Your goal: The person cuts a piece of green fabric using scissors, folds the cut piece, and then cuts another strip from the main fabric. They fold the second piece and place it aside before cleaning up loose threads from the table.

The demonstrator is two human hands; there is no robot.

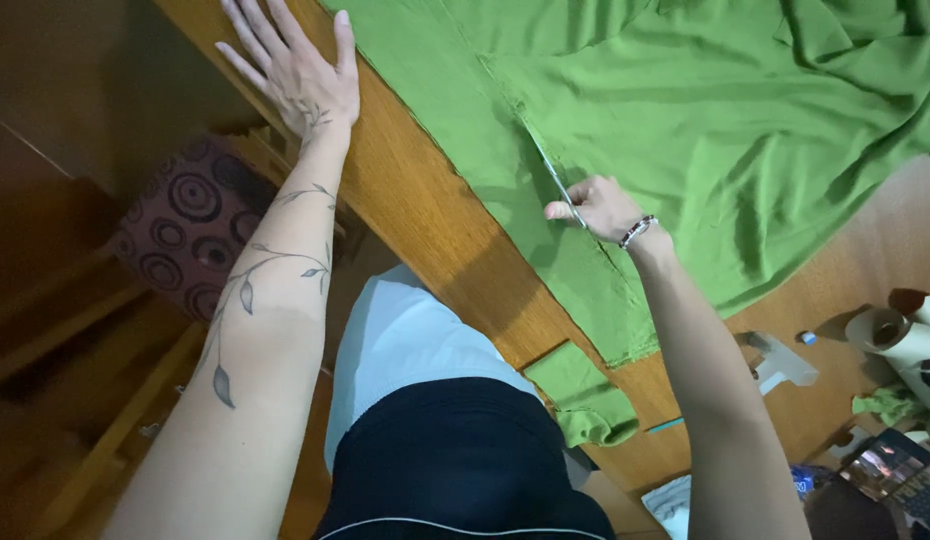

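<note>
Wooden table point(425, 215); patterned cushioned chair point(185, 235) beside; dim light.

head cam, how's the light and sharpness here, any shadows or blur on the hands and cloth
Head view: warm, dim indoor light; the green cloth is the brightest part, its folds clear. The right hand and scissors look slightly soft. A dark shadow falls across the table edge by the torso. The left hand is evenly lit, and the lower left is murky. Wide-angle stretch lengthens both forearms.

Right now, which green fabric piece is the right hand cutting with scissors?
The large green sheet spread over the table, under the right hand; the small folded green piece lies apart at the table edge.
</note>
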